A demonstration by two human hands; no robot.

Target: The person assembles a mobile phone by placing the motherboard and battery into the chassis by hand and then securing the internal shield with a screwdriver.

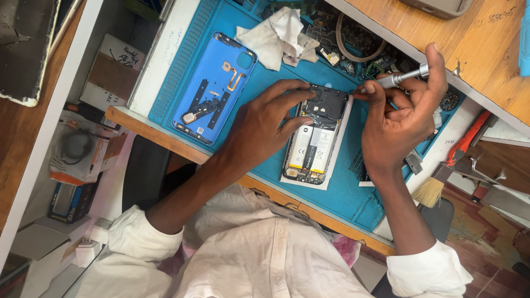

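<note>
**Opened smartphone on the blue mat, screwdriver at its upper end**

The opened smartphone (316, 138) lies face down near the middle of the blue repair mat (265, 83), with a white sheet under it. Its back is already off: the blue rear cover (215, 85) rests inside-up on the mat, well to the left of the phone. The battery (309, 148) sits exposed in the phone's lower half, and the black cover plate (327, 103) over the upper half appears to be in place, so the disassembly looks to be at an early-to-middle stage, with the inner parts not yet lifted out.

The left hand (259, 124) lies on the phone's left side, fingers spread and pressing on its upper left corner and edge, steadying it rather than gripping it. The right hand (400, 116) is closed around a silver precision screwdriver (400, 77), forefinger capping the top, thumb and fingers pinching the shaft. The tip is hidden behind the fingers at the phone's upper right corner; whether it sits in a screw cannot be told.

Beyond the phone's top lies a crumpled white cloth (279, 36). To the phone's right, off the mat, lie a brush (430, 190) and an orange-handled cutter (466, 144).
</note>
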